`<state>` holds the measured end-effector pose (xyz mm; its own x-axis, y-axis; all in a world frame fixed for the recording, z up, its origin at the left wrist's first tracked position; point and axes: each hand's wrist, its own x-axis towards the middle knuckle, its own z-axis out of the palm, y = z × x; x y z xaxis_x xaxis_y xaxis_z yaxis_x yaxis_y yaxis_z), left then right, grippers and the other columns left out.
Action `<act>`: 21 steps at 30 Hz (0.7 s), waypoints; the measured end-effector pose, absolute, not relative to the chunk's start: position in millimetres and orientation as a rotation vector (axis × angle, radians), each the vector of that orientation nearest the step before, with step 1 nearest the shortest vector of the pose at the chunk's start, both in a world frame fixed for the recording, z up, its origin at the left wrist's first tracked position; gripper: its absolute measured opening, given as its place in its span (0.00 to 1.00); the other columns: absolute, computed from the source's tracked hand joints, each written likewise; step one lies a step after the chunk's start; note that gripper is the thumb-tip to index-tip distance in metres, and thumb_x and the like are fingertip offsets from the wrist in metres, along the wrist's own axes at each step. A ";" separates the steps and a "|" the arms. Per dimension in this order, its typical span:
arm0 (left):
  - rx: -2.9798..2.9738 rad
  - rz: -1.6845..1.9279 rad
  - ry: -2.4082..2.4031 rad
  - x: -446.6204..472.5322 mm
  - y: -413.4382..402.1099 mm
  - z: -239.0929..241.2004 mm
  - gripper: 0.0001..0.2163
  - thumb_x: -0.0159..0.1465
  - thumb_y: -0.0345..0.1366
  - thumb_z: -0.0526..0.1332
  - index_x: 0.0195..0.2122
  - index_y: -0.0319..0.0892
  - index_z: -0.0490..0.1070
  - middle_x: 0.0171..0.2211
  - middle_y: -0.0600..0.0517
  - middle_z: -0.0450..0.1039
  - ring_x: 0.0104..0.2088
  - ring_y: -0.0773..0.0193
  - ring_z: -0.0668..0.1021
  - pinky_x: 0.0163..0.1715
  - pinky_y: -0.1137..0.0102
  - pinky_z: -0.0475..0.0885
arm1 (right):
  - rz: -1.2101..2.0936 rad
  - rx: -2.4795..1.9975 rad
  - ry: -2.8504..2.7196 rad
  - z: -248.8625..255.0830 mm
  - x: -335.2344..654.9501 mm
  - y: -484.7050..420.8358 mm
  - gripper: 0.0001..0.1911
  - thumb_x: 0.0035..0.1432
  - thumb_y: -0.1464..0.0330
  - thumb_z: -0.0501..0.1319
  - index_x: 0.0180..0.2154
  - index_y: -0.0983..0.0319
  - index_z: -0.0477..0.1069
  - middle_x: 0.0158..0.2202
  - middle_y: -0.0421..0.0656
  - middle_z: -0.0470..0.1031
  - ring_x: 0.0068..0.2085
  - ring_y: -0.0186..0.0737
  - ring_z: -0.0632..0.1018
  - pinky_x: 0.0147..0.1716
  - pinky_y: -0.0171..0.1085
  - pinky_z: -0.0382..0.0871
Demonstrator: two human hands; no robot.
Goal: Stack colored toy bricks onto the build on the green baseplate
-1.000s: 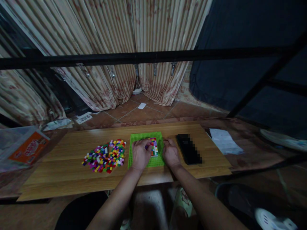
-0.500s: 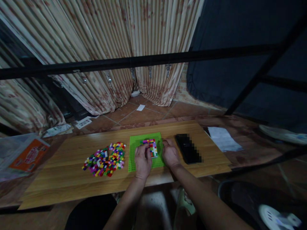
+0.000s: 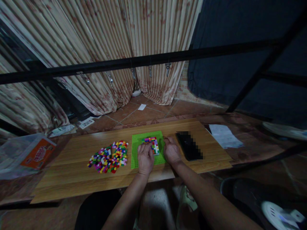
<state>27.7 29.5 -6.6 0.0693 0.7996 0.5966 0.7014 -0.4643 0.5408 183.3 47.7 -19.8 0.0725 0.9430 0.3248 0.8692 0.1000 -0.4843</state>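
A green studded baseplate (image 3: 135,159) lies on the wooden board in front of me. On its middle sits a patch of small multicoloured toy bricks (image 3: 155,147) set close together. My left hand (image 3: 145,157) is over the left side of that patch, fingers bent and drawn together at its bricks; what is under the fingertips is hidden. At the baseplate's right edge, my right hand (image 3: 172,151) is closed, with curled fingers against the rim. A heap of loose toy bricks (image 3: 110,158) in many colours spreads out to the left of the baseplate.
A dark phone (image 3: 188,147), partly pixelated, lies right of my right hand on the wooden board (image 3: 72,172). White paper (image 3: 225,136) is beyond the board's right end. A clear plastic container with an orange label (image 3: 38,154) stands at the left. A black bar (image 3: 153,59) crosses before the curtains.
The view has shifted slightly, so the board and bricks appear a little farther right and higher. Both hands stay at the baseplate; the left fingers look a little more bunched together.
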 end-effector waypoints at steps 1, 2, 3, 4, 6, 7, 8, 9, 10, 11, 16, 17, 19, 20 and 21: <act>2.217 1.361 1.562 27.7 29.5 -6.8 0.12 0.66 0.28 0.51 0.44 0.42 0.73 0.39 0.47 0.76 0.42 0.59 0.73 0.45 0.62 0.70 | 0.155 -1.774 -1.800 -19.8 183.1 47.5 0.16 0.59 0.79 0.49 0.41 0.63 0.72 0.47 0.51 0.73 0.51 0.42 0.72 0.51 0.36 0.63; 2.220 1.360 1.562 27.7 29.4 -6.9 0.12 0.66 0.28 0.51 0.44 0.42 0.73 0.39 0.47 0.76 0.42 0.58 0.73 0.45 0.62 0.70 | 0.147 -1.775 -1.798 -19.7 183.0 47.3 0.16 0.59 0.79 0.49 0.41 0.63 0.72 0.47 0.51 0.73 0.51 0.42 0.71 0.51 0.36 0.63; 2.223 1.358 1.563 27.8 29.3 -6.9 0.12 0.66 0.28 0.51 0.44 0.42 0.74 0.39 0.47 0.76 0.43 0.58 0.73 0.45 0.62 0.70 | 0.142 -1.777 -1.798 -19.6 182.8 47.2 0.16 0.59 0.79 0.49 0.41 0.63 0.72 0.48 0.51 0.73 0.51 0.42 0.71 0.51 0.36 0.63; 2.225 1.356 1.562 27.8 29.2 -6.9 0.13 0.66 0.28 0.51 0.44 0.42 0.74 0.39 0.47 0.76 0.43 0.58 0.73 0.45 0.62 0.70 | 0.140 -1.778 -1.799 -19.5 182.7 47.1 0.16 0.59 0.79 0.49 0.41 0.63 0.72 0.48 0.51 0.73 0.51 0.43 0.71 0.51 0.36 0.63; 2.232 1.356 1.558 27.8 29.0 -6.9 0.13 0.66 0.27 0.51 0.43 0.42 0.74 0.39 0.47 0.76 0.44 0.58 0.73 0.45 0.62 0.70 | 0.143 -1.775 -1.804 -19.5 182.6 47.1 0.16 0.58 0.79 0.49 0.41 0.63 0.72 0.47 0.51 0.73 0.50 0.43 0.72 0.51 0.36 0.64; 2.236 1.356 1.555 27.8 28.9 -7.0 0.13 0.66 0.27 0.51 0.44 0.42 0.74 0.39 0.47 0.76 0.44 0.58 0.73 0.45 0.61 0.70 | 0.144 -1.776 -1.805 -19.7 182.6 47.3 0.16 0.58 0.79 0.49 0.41 0.63 0.72 0.46 0.51 0.73 0.50 0.42 0.72 0.50 0.36 0.64; 2.241 1.357 1.554 27.8 28.9 -7.1 0.13 0.66 0.27 0.51 0.44 0.42 0.74 0.39 0.47 0.76 0.44 0.58 0.73 0.45 0.61 0.70 | 0.144 -1.777 -1.805 -20.0 182.6 47.5 0.16 0.58 0.79 0.49 0.41 0.63 0.72 0.46 0.51 0.73 0.49 0.42 0.72 0.50 0.36 0.64; 2.243 1.358 1.555 27.8 29.0 -7.3 0.13 0.66 0.27 0.51 0.44 0.42 0.74 0.39 0.47 0.76 0.44 0.58 0.73 0.45 0.61 0.69 | 0.143 -1.778 -1.804 -20.4 182.7 47.7 0.16 0.58 0.79 0.49 0.41 0.63 0.72 0.45 0.50 0.73 0.49 0.42 0.72 0.49 0.36 0.64; 2.243 1.358 1.558 27.8 29.1 -7.6 0.13 0.66 0.27 0.51 0.44 0.42 0.73 0.39 0.47 0.76 0.44 0.58 0.73 0.45 0.62 0.70 | 0.141 -1.780 -1.803 -20.9 182.8 47.9 0.16 0.57 0.80 0.49 0.41 0.63 0.72 0.45 0.50 0.74 0.49 0.42 0.72 0.49 0.36 0.64; 2.243 1.357 1.562 27.7 29.2 -7.9 0.13 0.66 0.27 0.51 0.44 0.42 0.73 0.39 0.47 0.75 0.44 0.58 0.73 0.45 0.62 0.70 | 0.138 -1.781 -1.805 -21.3 182.9 48.1 0.16 0.58 0.79 0.49 0.41 0.62 0.72 0.45 0.50 0.73 0.49 0.42 0.72 0.49 0.36 0.65; 2.258 1.343 1.577 27.5 30.2 -9.0 0.13 0.66 0.27 0.51 0.44 0.42 0.73 0.39 0.47 0.75 0.44 0.58 0.73 0.44 0.63 0.69 | 0.133 -1.788 -1.813 -21.8 183.3 48.2 0.15 0.57 0.79 0.50 0.40 0.62 0.72 0.44 0.50 0.74 0.47 0.42 0.72 0.49 0.37 0.65; 2.267 1.344 1.573 27.6 30.3 -9.0 0.13 0.66 0.27 0.51 0.44 0.42 0.73 0.39 0.47 0.75 0.44 0.58 0.73 0.45 0.63 0.69 | 0.135 -1.788 -1.811 -21.6 183.3 48.1 0.15 0.57 0.79 0.50 0.40 0.63 0.72 0.44 0.49 0.74 0.48 0.42 0.72 0.49 0.37 0.65; 2.279 1.351 1.563 27.7 30.4 -9.0 0.12 0.67 0.27 0.51 0.44 0.41 0.73 0.39 0.47 0.75 0.44 0.58 0.73 0.45 0.63 0.69 | 0.142 -1.787 -1.810 -20.9 183.2 48.0 0.15 0.57 0.80 0.50 0.40 0.63 0.72 0.44 0.49 0.74 0.48 0.41 0.72 0.49 0.37 0.65; 2.280 1.357 1.562 27.9 30.4 -8.9 0.12 0.66 0.27 0.51 0.44 0.41 0.73 0.39 0.46 0.75 0.44 0.58 0.73 0.44 0.63 0.69 | 0.146 -1.787 -1.810 -20.4 183.1 47.9 0.15 0.57 0.80 0.50 0.41 0.64 0.72 0.44 0.49 0.74 0.48 0.41 0.72 0.49 0.37 0.65; 2.279 1.363 1.565 28.0 30.3 -8.8 0.12 0.66 0.27 0.51 0.43 0.41 0.73 0.38 0.46 0.75 0.44 0.58 0.73 0.44 0.63 0.69 | 0.150 -1.788 -1.808 -19.9 183.0 47.8 0.15 0.57 0.80 0.50 0.41 0.64 0.72 0.45 0.49 0.74 0.48 0.41 0.72 0.49 0.36 0.65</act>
